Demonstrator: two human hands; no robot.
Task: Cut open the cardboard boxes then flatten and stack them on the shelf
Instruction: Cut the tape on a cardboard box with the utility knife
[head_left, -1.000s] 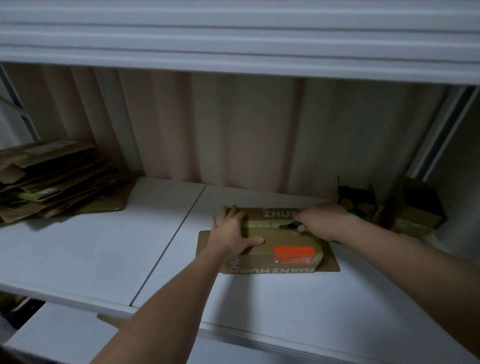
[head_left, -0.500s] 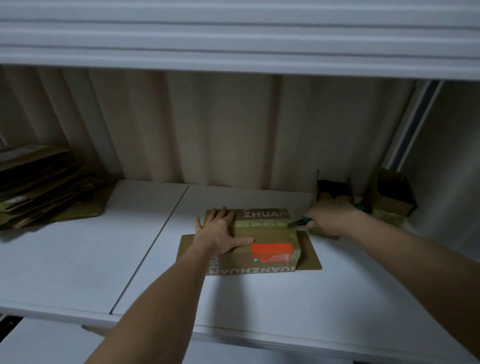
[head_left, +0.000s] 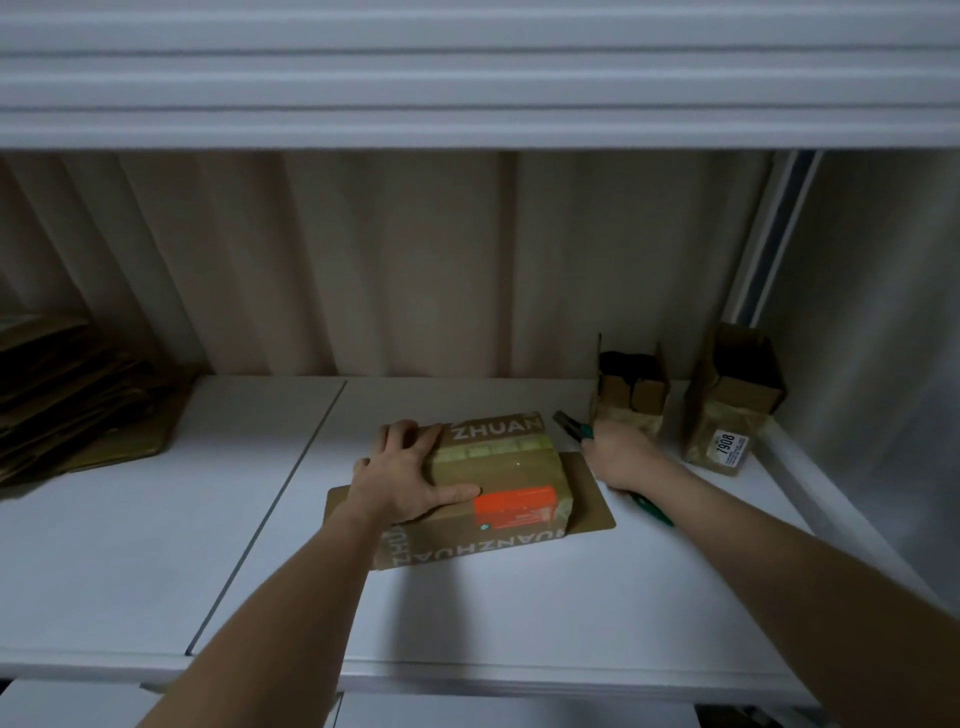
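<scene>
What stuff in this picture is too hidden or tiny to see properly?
Head view:
- The cutter: its middle is covered by the right hand holding it.
- Small print on the 7908 label: too tiny.
- Inside the two open boxes: too dark.
- The flat cardboard pile: cut off by the left edge.
- Box top under the left hand: covered.

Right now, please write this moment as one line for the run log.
left hand flat on taped brown cardboard box | right hand grips green-handled cutter, off box | flattened cardboard stack far left on white shelf
</scene>
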